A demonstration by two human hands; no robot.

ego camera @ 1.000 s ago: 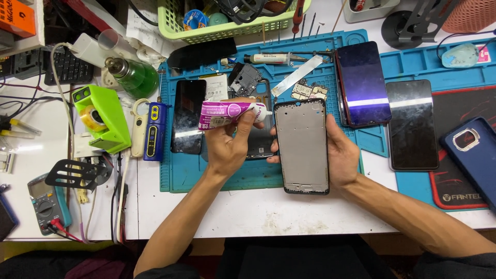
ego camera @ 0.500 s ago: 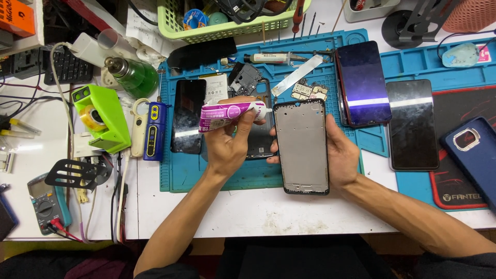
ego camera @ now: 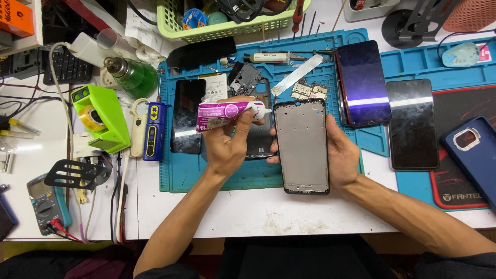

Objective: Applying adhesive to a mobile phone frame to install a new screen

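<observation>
My left hand [ego camera: 227, 147] grips a pink and white glue tube [ego camera: 227, 113], held level with its white nozzle pointing right at the top left corner of a grey phone frame [ego camera: 301, 146]. My right hand [ego camera: 341, 155] holds that frame from underneath, thumb on its right edge, above the blue work mat [ego camera: 170, 175]. The frame faces up, bare metal with a black rim. A dark phone part [ego camera: 258, 144] lies on the mat between my hands, partly hidden by them.
On the mat lie a black screen [ego camera: 186, 123], a purple phone [ego camera: 361, 82], a circuit board [ego camera: 309, 91] and a second glue tube [ego camera: 271, 58]. A black phone [ego camera: 412, 124] and blue phone [ego camera: 473, 155] are right. Green tape dispenser [ego camera: 101, 118], green bottle [ego camera: 132, 75], multimeter [ego camera: 44, 201] left; basket [ego camera: 227, 28] behind.
The glue tube's nozzle has edged slightly right toward the frame's top left corner. Both hands otherwise hold still.
</observation>
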